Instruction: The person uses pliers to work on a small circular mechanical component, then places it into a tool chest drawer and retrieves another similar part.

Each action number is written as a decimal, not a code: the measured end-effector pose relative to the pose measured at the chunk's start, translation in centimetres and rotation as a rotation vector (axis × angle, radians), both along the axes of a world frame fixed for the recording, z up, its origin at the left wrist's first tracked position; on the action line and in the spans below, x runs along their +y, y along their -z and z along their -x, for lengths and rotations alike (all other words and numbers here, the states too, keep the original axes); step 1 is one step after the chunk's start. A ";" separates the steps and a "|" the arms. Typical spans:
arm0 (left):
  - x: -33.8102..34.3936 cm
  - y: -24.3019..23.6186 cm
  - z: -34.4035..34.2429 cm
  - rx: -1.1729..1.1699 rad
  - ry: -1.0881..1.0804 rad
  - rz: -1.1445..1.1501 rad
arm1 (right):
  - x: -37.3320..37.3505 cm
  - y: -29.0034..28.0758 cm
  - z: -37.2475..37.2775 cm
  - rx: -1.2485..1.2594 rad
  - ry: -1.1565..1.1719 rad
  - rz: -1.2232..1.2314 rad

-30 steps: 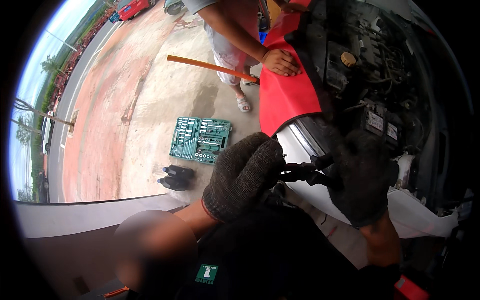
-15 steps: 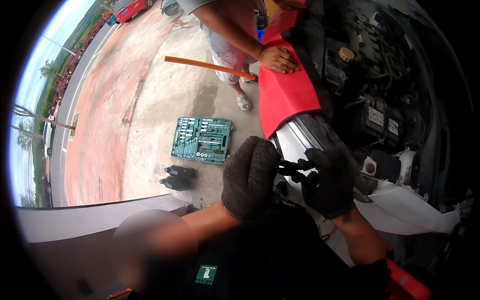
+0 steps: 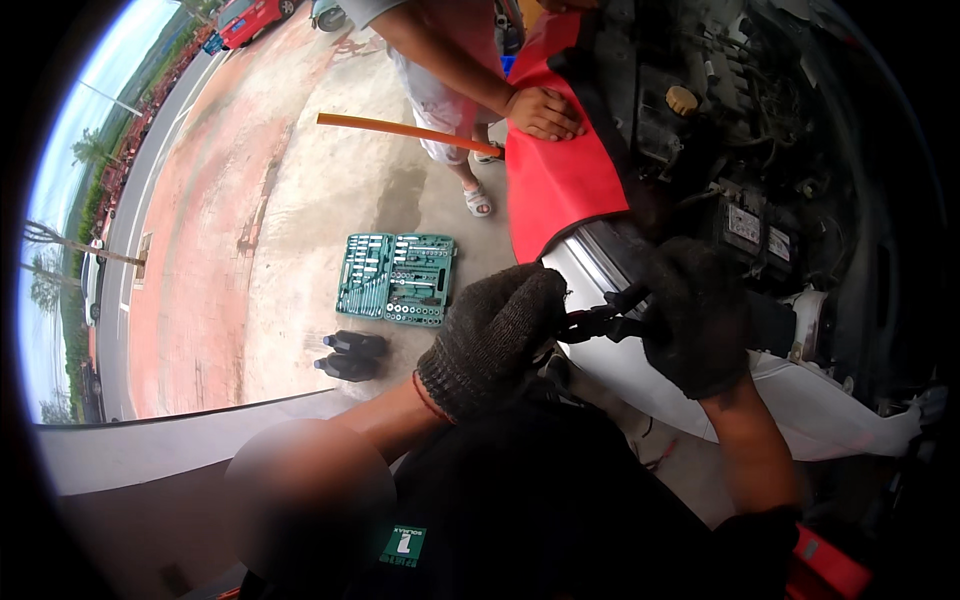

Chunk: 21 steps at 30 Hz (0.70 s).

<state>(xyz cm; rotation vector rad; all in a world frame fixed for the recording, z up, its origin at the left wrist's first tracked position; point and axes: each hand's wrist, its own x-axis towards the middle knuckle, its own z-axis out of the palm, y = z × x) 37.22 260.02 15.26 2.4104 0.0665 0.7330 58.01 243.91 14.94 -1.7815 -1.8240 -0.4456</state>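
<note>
My left hand (image 3: 492, 345), in a dark knitted glove, has its fingers closed on the near end of a black part (image 3: 600, 322) with a jagged, clip-like outline. Its exact kind does not show. My right hand (image 3: 697, 328), gloved alike, grips the other end, its fingers partly lost against the dark engine bay. Both hands hold the part in the air in front of the white fender (image 3: 590, 262) of a car with its engine bay (image 3: 720, 160) uncovered. A red cover (image 3: 560, 185) lies over the fender beyond my hands.
A co-worker's bare hand (image 3: 545, 113) rests on the red cover. A green socket-tool case (image 3: 440, 272) lies unfolded on the concrete, with dark bottles (image 3: 352, 357) nearer me. An orange bar (image 3: 400, 132) juts leftward by the co-worker. The battery (image 3: 752, 232) and yellow cap (image 3: 682, 100) show in the engine bay.
My right hand has moved up and to the right, over the fender's edge. My left hand has turned, and more of the black part shows between them. The view has shifted slightly.
</note>
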 end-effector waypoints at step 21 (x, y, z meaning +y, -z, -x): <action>6.3 4.0 -0.5 0.412 -0.193 1.207 | 2.5 5.0 0.8 0.496 0.147 0.352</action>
